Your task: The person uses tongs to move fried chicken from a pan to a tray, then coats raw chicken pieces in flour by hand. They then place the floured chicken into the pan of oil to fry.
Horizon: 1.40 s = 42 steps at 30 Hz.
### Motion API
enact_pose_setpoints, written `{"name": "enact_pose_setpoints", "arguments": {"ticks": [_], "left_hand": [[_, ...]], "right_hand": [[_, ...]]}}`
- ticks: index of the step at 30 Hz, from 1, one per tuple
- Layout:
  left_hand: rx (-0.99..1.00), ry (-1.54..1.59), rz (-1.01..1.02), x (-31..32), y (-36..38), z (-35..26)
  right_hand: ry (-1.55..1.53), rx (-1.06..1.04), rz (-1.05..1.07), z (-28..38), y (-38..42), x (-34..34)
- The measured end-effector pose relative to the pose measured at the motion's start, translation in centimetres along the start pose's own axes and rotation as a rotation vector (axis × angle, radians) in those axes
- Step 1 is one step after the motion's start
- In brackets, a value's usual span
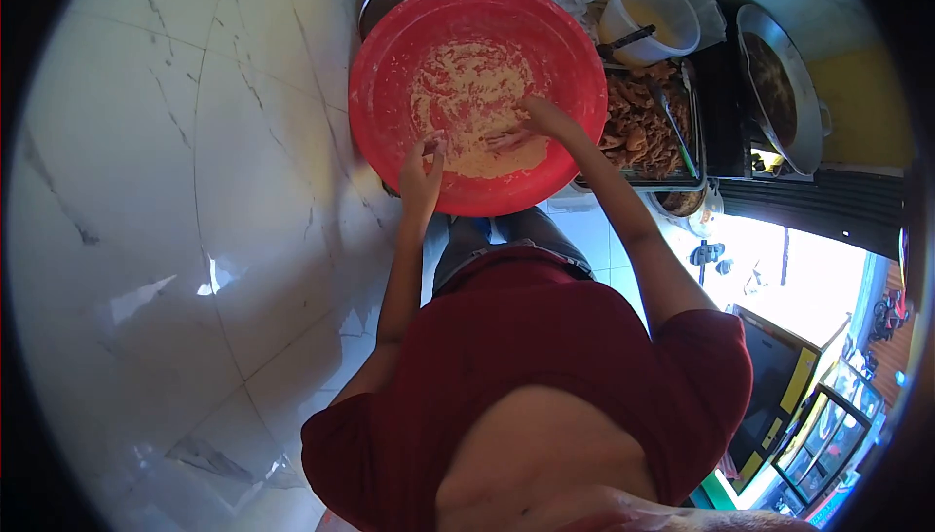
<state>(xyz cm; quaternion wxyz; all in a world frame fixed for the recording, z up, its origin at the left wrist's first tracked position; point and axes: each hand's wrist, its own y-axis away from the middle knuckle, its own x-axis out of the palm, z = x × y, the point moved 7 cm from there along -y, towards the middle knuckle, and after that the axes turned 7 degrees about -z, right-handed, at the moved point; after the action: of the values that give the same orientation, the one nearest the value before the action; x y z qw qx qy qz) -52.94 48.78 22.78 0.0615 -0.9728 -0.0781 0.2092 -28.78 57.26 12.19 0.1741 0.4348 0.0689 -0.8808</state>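
A large red plastic basin (375,103) holds a layer of pale orange-tinted flour or powder (467,79), with streaks of it up the inner wall. Over the near left part of the basin is my left hand (424,167), its powder-dusted fingers slightly apart. My right hand (545,120) reaches in from the right; its fingers, coated pale, stretch into the powder with the thumb apart. Nothing distinct shows in either hand, though the coating blurs the fingertips.
Right of the basin, a metal tray (699,142) holds brown fried pieces and green-handled tongs (672,123). Behind it stands a white bucket (623,20) with a dark handle across its rim. A wide metal pan (813,108) of dark oil sits farther right. A marbled tile wall (195,191) rises at left.
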Motion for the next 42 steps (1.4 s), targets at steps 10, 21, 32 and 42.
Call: {"name": "enact_pose_setpoints", "arguments": {"ticks": [10, 21, 32, 42], "left_hand": [[0.009, -0.169, -0.037, -0.2, 0.6, -0.6], [0.044, -0.229, -0.06, -0.1, 0.8, -0.5], [-0.012, -0.252, -0.019, 0.1, 0.7, 0.2], [-0.063, -0.242, 0.011, 0.0, 0.7, -0.4]], "right_hand": [[0.555, -0.063, 0.312, -0.7, -1.4, 5.8], [0.121, -0.127, 0.13, -1.0, -5.4, 2.6], [0.263, -0.395, 0.485, 4.1, -1.8, 6.2], [0.274, -0.373, 0.396, 7.5, 1.8, 8.5]]}}
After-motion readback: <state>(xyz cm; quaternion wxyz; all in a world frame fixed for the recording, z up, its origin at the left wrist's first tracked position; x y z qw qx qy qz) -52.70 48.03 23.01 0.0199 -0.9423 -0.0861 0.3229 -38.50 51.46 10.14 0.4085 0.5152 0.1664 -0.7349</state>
